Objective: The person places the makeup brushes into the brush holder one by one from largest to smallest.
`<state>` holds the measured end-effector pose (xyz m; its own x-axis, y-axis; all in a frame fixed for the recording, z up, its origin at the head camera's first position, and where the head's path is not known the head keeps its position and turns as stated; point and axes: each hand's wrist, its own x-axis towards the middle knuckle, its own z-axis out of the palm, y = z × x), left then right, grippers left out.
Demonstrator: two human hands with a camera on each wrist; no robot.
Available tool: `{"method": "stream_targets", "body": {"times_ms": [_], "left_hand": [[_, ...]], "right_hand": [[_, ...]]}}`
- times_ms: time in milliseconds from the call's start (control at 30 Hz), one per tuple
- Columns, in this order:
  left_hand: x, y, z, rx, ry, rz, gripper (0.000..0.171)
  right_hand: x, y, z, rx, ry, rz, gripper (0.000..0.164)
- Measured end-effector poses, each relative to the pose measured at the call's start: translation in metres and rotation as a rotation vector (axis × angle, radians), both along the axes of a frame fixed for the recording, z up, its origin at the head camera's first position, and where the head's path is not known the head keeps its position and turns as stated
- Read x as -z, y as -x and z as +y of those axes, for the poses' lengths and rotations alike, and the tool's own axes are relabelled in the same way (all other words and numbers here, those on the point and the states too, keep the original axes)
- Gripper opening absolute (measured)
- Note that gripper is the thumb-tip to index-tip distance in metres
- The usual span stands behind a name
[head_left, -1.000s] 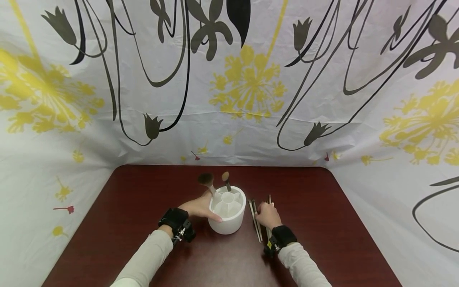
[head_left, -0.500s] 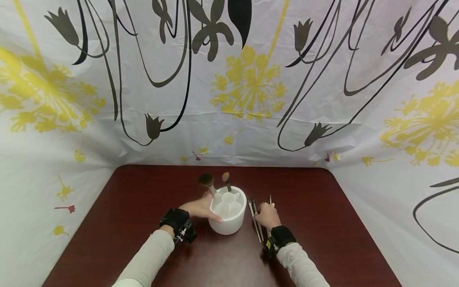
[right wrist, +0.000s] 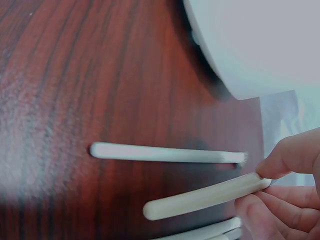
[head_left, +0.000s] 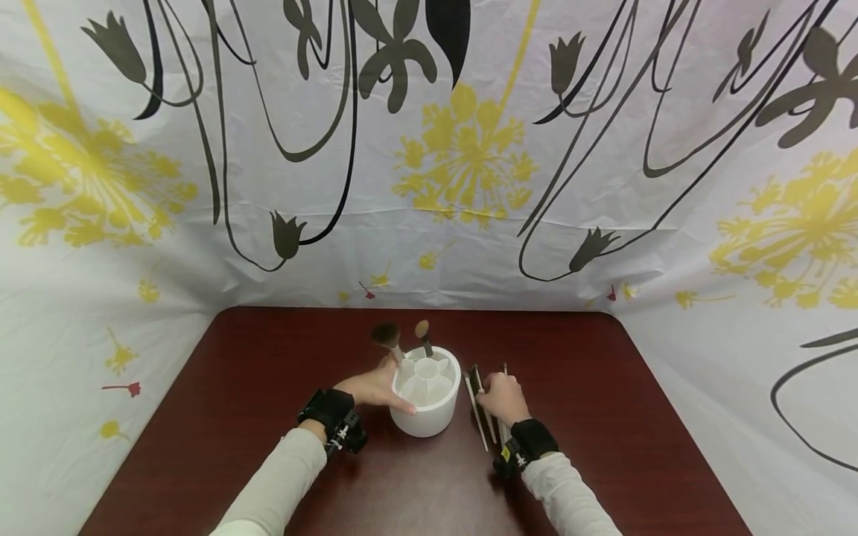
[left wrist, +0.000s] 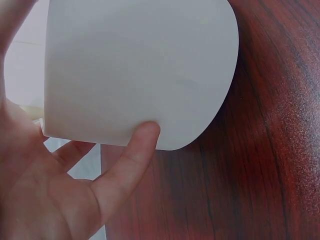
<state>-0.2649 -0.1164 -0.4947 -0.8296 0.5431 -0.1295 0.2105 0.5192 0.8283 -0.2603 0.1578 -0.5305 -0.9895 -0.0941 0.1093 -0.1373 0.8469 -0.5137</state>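
Note:
My left hand (head_left: pixel 372 387) grips the side of a white round brush holder (head_left: pixel 424 418) divided into compartments, thumb along the near side. In the left wrist view a finger (left wrist: pixel 135 150) lies against the holder's smooth wall. A large fluffy makeup brush (head_left: pixel 386 335) and a smaller one (head_left: pixel 422 330) stand in the holder's back compartments, bristles up. To the right, my right hand (head_left: pixel 506 398) pinches a makeup brush (right wrist: pixel 200 199) near its far end; its pale handle points back toward me, and its bristle end is hidden by the fingers.
A thin white brush (right wrist: pixel 160 153) lies on the dark red wooden table (head_left: pixel 281 342), between the held brush and the holder. More pale handles (right wrist: pixel 205 233) lie on the other side, partly under my right hand. A flower-patterned white cloth (head_left: pixel 469 260) hangs behind the table.
My right hand has shifted slightly away from me and to the right, and the brush in its fingers has moved forward a little. My left hand and the holder have stayed put.

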Motion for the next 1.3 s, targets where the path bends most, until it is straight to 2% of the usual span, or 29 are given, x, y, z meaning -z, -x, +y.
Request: {"method": "stream_targets", "body": {"times_ms": [133, 300, 433, 1067, 1300], "left_hand": [[-0.001, -0.001, 0.001, -0.006, 0.003, -0.009, 0.122], [-0.003, -0.001, 0.001, -0.01, 0.005, -0.017, 0.122], [-0.003, 0.0, 0.001, -0.004, 0.009, -0.014, 0.122], [0.001, 0.002, -0.001, 0.014, -0.008, -0.012, 0.122], [0.001, 0.003, -0.001, 0.037, -0.063, 0.041, 0.12]], "right_hand": [[-0.007, -0.001, 0.003, 0.008, 0.011, 0.019, 0.009], [-0.02, -0.003, 0.004, 0.024, 0.038, 0.062, 0.016], [-0.031, -0.004, 0.003, 0.021, 0.076, 0.084, 0.016], [-0.081, -0.012, -0.011, -0.068, 0.138, 0.258, 0.014], [-0.097, -0.018, -0.019, -0.109, 0.161, 0.313, 0.013]]}}
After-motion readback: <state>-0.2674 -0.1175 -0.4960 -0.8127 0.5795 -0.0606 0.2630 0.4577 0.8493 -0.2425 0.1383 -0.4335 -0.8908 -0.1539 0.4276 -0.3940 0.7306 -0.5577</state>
